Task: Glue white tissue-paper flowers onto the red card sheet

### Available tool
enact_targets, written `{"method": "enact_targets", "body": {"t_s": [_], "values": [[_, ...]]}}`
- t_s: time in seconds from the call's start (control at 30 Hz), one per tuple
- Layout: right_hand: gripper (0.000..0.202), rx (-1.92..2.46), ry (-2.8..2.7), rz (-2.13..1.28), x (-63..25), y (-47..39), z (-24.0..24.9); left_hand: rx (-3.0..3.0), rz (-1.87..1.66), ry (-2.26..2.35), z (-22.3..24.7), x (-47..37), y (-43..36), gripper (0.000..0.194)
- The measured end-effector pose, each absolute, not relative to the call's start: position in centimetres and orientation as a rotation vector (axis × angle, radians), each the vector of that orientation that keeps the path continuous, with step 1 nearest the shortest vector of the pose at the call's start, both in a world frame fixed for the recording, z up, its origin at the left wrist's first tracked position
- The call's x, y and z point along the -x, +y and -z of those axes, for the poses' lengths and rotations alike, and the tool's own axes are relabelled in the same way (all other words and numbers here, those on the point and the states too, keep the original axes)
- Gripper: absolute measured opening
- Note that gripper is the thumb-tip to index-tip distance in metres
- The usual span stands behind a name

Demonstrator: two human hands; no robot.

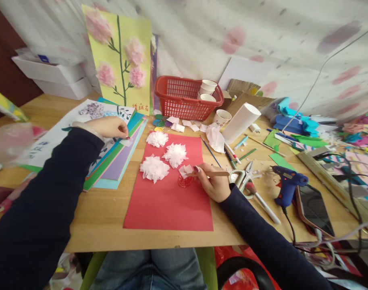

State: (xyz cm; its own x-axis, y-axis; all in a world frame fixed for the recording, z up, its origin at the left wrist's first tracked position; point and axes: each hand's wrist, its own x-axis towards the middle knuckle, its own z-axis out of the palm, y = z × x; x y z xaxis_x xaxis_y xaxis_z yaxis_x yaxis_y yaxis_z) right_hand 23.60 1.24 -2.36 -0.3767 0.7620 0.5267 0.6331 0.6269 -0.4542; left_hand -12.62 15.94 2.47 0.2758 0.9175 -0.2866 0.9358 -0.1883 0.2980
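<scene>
My right hand (213, 183) grips a brown wooden stick (221, 174), its tip pointing left. At that tip a small white tissue square (186, 170) stands over a shiny wet-looking ring (185, 181) on the red paper sheet (168, 207). Three ruffled white paper flowers (154, 168) lie on the sheet's upper part. Over a stack of coloured paper (113, 171) to the left, my left hand (109, 127) has its fingers pinched together. A small white tissue piece (127, 141) shows at those fingertips.
Behind stand a red basket (186, 108) with paper cups, a yellow flower picture (129, 40) and a white paper roll (242, 121). Scissors (244, 176), a brush (267, 207), a blue glue gun (288, 183) with its cord and a phone (313, 209) lie to the right.
</scene>
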Motion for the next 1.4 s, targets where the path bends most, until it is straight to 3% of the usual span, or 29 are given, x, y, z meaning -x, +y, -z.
{"method": "enact_targets", "body": {"t_s": [0.7,1.0,1.4], "values": [[0.033,0.925,-2.255,-0.102,-23.6,0.9,2.0,-2.109,0.078,1.668,-2.2,12.7,15.9,0.012],[0.034,0.915,-2.281,0.056,-23.5,1.1,2.0,-2.093,0.079,1.614,-1.8,13.1,16.8,0.024],[0.032,0.857,-2.311,-0.029,-23.5,1.0,2.0,-2.133,0.127,1.604,-1.8,13.3,16.9,0.032]]}}
